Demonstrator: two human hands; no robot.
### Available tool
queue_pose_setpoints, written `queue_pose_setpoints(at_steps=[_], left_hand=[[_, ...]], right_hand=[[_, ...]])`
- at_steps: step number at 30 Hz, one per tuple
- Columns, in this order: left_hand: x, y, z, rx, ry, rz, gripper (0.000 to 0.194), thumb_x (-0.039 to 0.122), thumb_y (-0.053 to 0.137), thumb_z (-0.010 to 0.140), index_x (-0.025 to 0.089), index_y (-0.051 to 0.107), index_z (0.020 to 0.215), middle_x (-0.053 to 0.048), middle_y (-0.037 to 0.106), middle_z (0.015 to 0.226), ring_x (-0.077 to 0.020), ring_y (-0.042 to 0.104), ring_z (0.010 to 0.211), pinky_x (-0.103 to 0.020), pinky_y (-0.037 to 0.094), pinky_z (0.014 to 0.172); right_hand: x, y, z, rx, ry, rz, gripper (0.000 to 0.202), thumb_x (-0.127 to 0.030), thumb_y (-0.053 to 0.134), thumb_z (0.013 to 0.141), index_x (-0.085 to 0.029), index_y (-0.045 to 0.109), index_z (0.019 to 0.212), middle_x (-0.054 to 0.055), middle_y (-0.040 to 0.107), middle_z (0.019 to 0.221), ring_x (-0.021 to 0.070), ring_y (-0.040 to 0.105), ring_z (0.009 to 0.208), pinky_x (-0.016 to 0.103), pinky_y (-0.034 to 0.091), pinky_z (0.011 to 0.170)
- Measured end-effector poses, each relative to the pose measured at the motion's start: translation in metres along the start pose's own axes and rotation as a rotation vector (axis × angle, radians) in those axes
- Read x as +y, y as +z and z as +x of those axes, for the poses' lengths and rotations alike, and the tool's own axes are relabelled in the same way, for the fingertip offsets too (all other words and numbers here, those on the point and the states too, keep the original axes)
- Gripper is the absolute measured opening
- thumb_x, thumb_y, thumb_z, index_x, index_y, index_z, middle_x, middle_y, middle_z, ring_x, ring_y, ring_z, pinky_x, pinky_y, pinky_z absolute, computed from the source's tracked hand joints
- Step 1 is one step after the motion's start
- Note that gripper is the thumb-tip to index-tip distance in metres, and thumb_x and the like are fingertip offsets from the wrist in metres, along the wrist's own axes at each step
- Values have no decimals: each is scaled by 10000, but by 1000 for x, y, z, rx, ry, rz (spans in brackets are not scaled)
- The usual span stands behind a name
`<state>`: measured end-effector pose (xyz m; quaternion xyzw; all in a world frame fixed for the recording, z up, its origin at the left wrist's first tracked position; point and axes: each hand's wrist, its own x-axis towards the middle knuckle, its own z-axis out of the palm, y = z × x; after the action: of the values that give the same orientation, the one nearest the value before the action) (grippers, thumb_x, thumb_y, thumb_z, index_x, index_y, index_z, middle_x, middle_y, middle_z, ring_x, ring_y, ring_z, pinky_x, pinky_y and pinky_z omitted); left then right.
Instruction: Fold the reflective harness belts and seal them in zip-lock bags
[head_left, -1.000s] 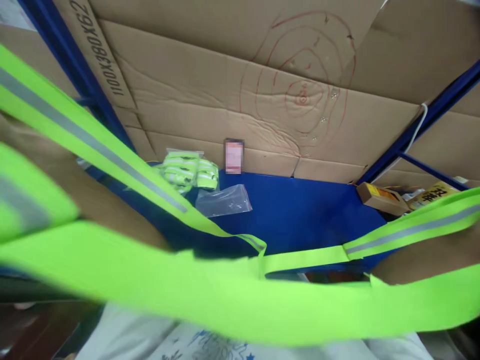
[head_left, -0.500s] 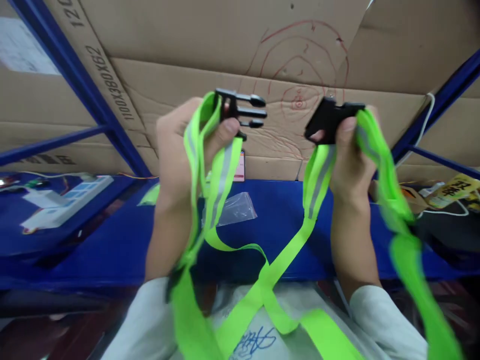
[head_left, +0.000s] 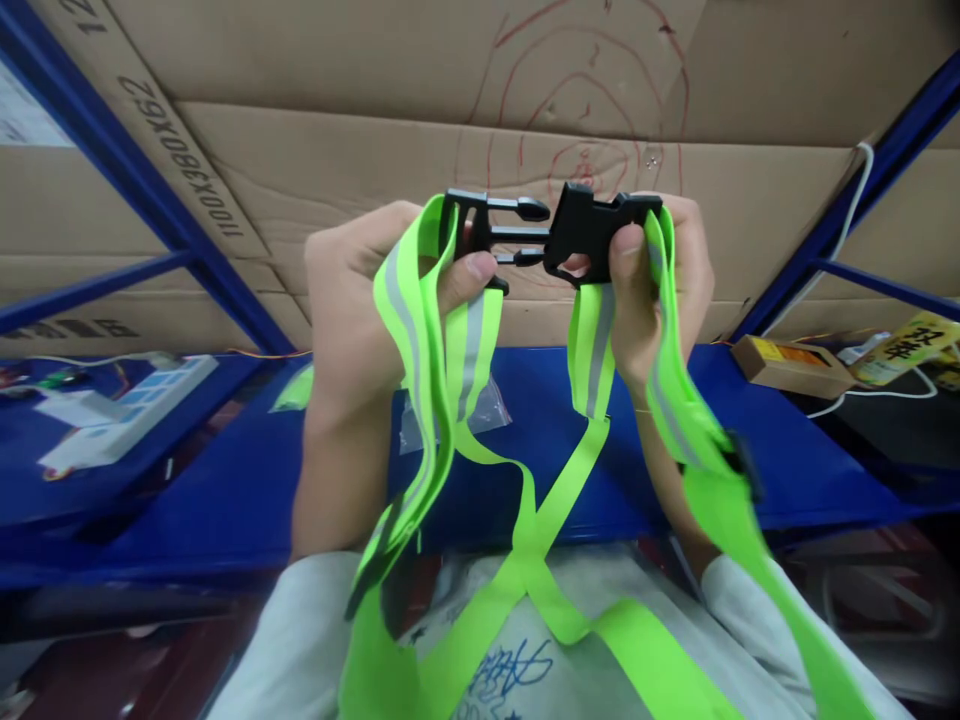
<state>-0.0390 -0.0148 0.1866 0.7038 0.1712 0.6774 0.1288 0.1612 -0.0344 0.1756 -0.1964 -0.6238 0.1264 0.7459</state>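
Observation:
Between my raised hands are the two halves of a black plastic buckle on neon green straps with grey stripes. My left hand (head_left: 360,290) pinches the pronged half (head_left: 469,225), its prongs pointing right. The socket half (head_left: 589,235) is gripped by my right hand (head_left: 660,290), thumb on its front. The middle prong's tip meets the socket's left edge; the outer prongs are outside it. Green straps (head_left: 529,550) hang from both halves and cross in front of my shirt.
Behind stands a cardboard wall (head_left: 337,160) between blue metal posts. On the blue shelf (head_left: 232,460) lie a clear plastic bag (head_left: 491,408), a white device (head_left: 142,410) at left and a small brown box (head_left: 791,365) at right.
My right hand has moved left with the socket half, closing the gap to the pronged half. The view has shifted slightly, and the brown box at right shows more fully.

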Motion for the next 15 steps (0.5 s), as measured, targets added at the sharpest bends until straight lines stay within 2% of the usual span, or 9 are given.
queue_pose_setpoints(at_steps=[3, 10, 15], left_hand=[[0, -2, 1, -37, -1, 110, 184, 384, 889, 772, 240, 781, 805, 3, 677, 707, -219, 641, 690, -370, 446, 583], [1, -7, 4, -82, -44, 139, 258, 444, 915, 726, 226, 794, 793, -9, 661, 693, -192, 559, 597, -366, 368, 548], [-8, -8, 6, -132, -46, 120, 271, 471, 928, 700, 250, 791, 780, 14, 643, 669, -145, 481, 560, -336, 328, 511]], right_hand=[[2, -1, 1, -3, 20, -56, 170, -456, 640, 997, -287, 625, 1009, 4, 656, 976, 149, 707, 799, 308, 614, 735], [14, -6, 3, -60, 31, -88, 233, -514, 672, 957, -288, 615, 942, -1, 609, 950, 182, 699, 835, 331, 635, 727], [16, -8, 5, -105, 7, -54, 208, -466, 701, 949, -269, 646, 912, -5, 602, 933, 160, 699, 813, 318, 637, 712]])
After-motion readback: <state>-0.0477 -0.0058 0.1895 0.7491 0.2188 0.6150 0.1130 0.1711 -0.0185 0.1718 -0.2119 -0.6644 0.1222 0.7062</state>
